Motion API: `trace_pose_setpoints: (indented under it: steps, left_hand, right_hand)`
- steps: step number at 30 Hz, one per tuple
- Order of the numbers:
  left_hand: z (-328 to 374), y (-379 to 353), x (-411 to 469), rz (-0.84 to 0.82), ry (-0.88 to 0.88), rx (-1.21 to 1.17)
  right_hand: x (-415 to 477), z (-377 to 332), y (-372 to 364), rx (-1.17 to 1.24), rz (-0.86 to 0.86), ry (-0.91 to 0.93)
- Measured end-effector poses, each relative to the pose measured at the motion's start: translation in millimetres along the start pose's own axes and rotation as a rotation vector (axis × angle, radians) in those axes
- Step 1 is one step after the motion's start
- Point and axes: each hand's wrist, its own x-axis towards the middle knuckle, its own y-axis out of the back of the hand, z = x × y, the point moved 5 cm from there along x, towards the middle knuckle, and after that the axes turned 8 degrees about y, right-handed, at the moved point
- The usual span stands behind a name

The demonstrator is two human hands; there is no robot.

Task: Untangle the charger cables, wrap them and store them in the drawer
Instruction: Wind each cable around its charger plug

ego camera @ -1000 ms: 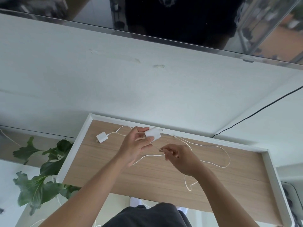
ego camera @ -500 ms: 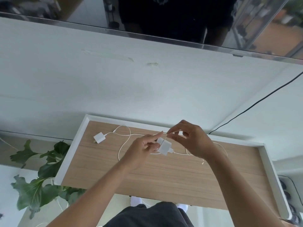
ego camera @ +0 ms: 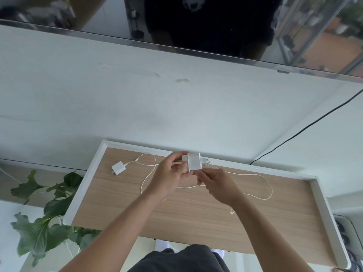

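Two white charger blocks lie within the open drawer (ego camera: 86, 185), a wood-floored tray with a white rim drawn out from under the white counter (ego camera: 176, 105). My left hand (ego camera: 169, 173) grips the larger charger block (ego camera: 193, 161) by its left end, holding it raised over the far edge of the drawer, prongs pointing right; one turn of white cable (ego camera: 255, 174) crosses the block's face. My right hand (ego camera: 218, 185), fingers curled, pinches this cable just on the near side of the block. The rest of the cable trails right in a long loose loop on the drawer floor. The smaller charger block (ego camera: 118, 168) rests flat at the far left of the drawer, well apart from my hands, its thin lead (ego camera: 146, 173) curving right and then nearward. A black cable (ego camera: 306, 127) crosses the counter at far right. A dark screen (ego camera: 216, 26) stands along the far side, and a leafy plant (ego camera: 49, 213) shows at near left.
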Motion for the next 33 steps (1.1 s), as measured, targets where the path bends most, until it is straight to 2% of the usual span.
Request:
trace_pose_setpoints:
  steps: [7, 11, 17, 21, 26, 29, 33]
  left_hand:
    - [-2.4, 8.7, 1.3, 0.137, -0.127, 0.422]
    - [-1.5, 9.9, -3.7, 0.118, -0.159, 0.562]
    - [-3.1, 9.9, -10.4, 0.051, -0.193, 0.641]
    - [-5.0, 8.8, -17.5, -0.047, -0.168, 0.546]
    - [-9.3, 4.6, -17.3, -0.214, -0.048, 0.185]
    - [-6.4, 0.2, -14.3, -0.231, 0.049, -0.008]
    - [3.4, -1.7, -11.4, -0.178, 0.055, -0.053]
  right_hand:
    - [-4.2, -20.5, -20.7, -0.326, -0.130, 0.057]
    - [-5.0, -41.8, -6.0, -0.284, -0.162, 0.094]
    - [4.9, -59.4, 27.8, -0.240, -0.055, 0.125]
    - [11.6, -59.7, 42.3, -0.177, 0.025, 0.134]
    - [16.3, -39.6, 44.7, -0.032, 0.049, 0.044]
    - [19.0, -25.9, 35.7, 0.009, 0.024, -0.012]
    - [19.6, -8.5, 16.8, 0.158, 0.004, -0.072]
